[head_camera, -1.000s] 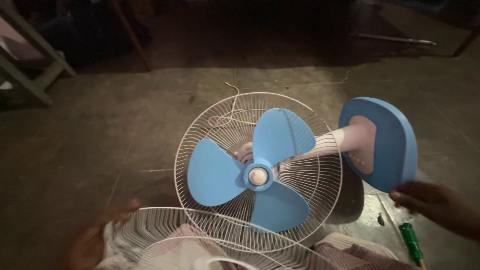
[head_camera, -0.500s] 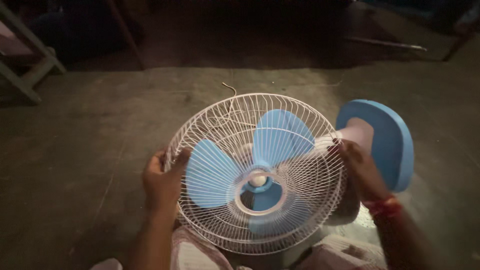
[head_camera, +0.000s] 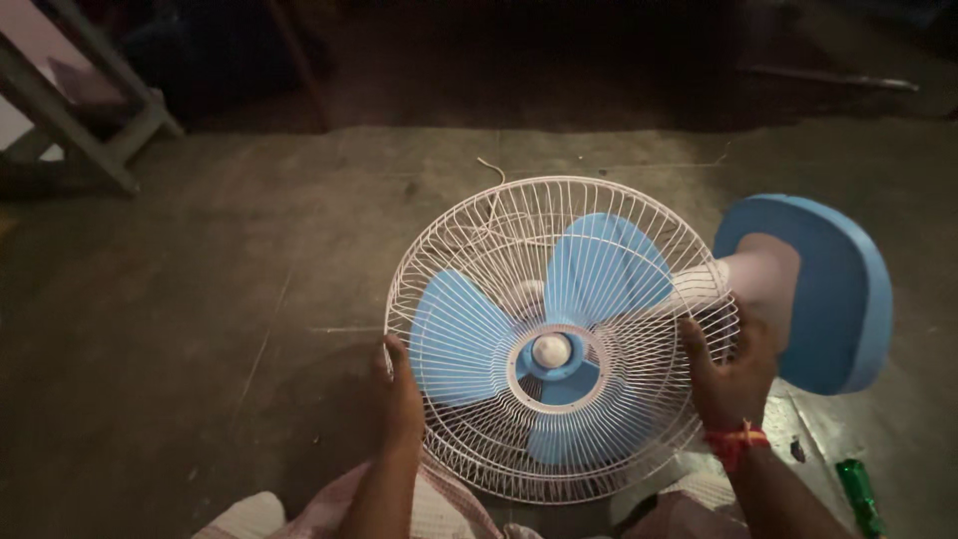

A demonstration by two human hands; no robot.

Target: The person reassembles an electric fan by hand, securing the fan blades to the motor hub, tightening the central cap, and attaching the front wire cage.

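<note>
A table fan lies on its back on the concrete floor. Its white wire front guard (head_camera: 559,250) covers three blue blades (head_camera: 599,269) and a blue hub (head_camera: 552,351). My left hand (head_camera: 399,394) grips the guard's rim at its lower left. On the right side of the rim, near the white neck (head_camera: 753,274), my right hand (head_camera: 728,374) holds the guard; a red thread band circles that wrist. The fan's blue base (head_camera: 838,289) sticks up at the right.
A green-handled screwdriver (head_camera: 858,494) lies on the floor at the lower right. A thin white cord (head_camera: 491,170) trails behind the fan. A wooden frame (head_camera: 80,120) stands at the upper left. A long rod (head_camera: 828,78) lies far back right.
The front guard went from my lap onto the fan over the blades. Both hands slid down along its rim and now hold it at lower left and right.
</note>
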